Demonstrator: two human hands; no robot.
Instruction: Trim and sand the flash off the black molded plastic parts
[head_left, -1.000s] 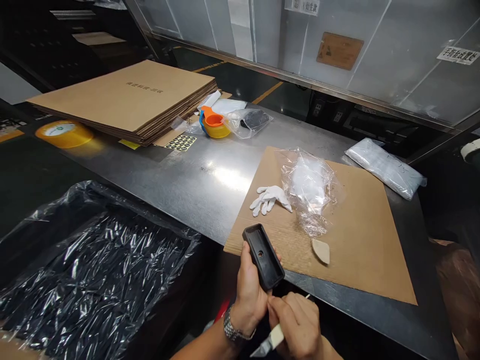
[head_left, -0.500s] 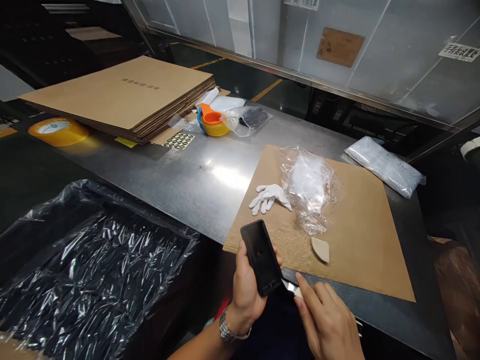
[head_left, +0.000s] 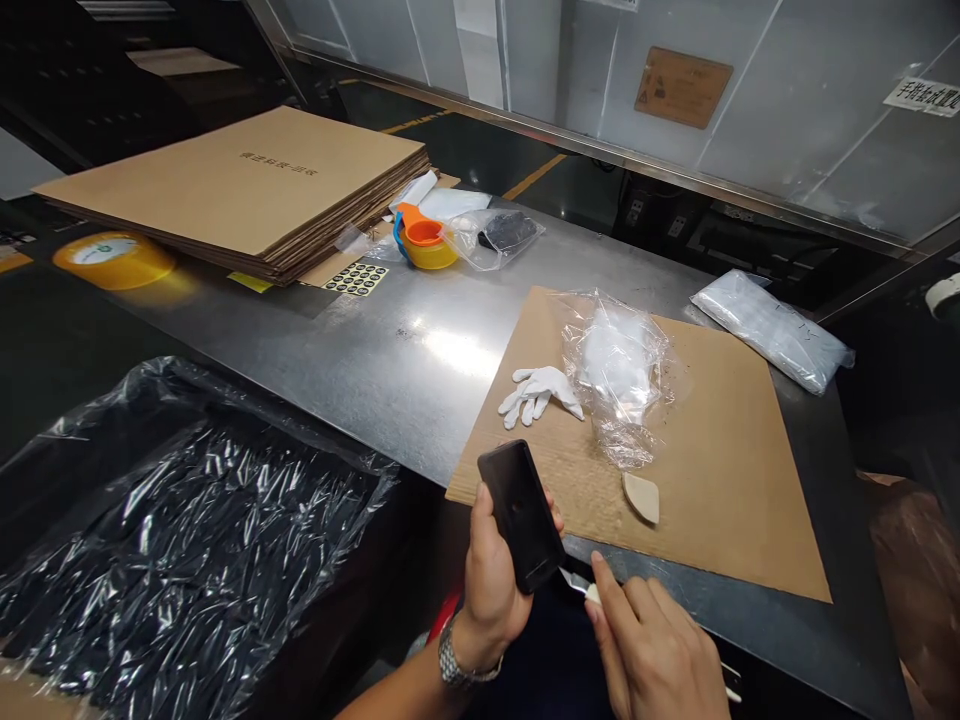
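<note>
A black rectangular tray-like part [head_left: 523, 515] is gripped in my left hand [head_left: 491, 575], its hollow side facing up. My right hand [head_left: 649, 635] is closed on a knife with a pale handle [head_left: 592, 594], and the metal blade reaches to the lower right corner of the black part. Beyond the hands, a cardboard sheet [head_left: 720, 450] lies on the metal table. On it rest a white glove [head_left: 540, 395], a clear plastic bag with white contents [head_left: 619, 365] and a small beige wedge-shaped piece [head_left: 641, 498].
Stacked cardboard [head_left: 247, 180] stands at the back left, beside yellow tape [head_left: 112, 260]. An orange and yellow tape roll [head_left: 426, 245] and a bag with a dark item [head_left: 502, 238] sit behind. Black plastic-wrapped goods [head_left: 172, 560] fill the lower left. A plastic packet [head_left: 772, 330] lies right.
The knife blade has shifted slightly at the black part's corner, and my right hand has moved a little with it. My left hand still holds the part in nearly the same place.
</note>
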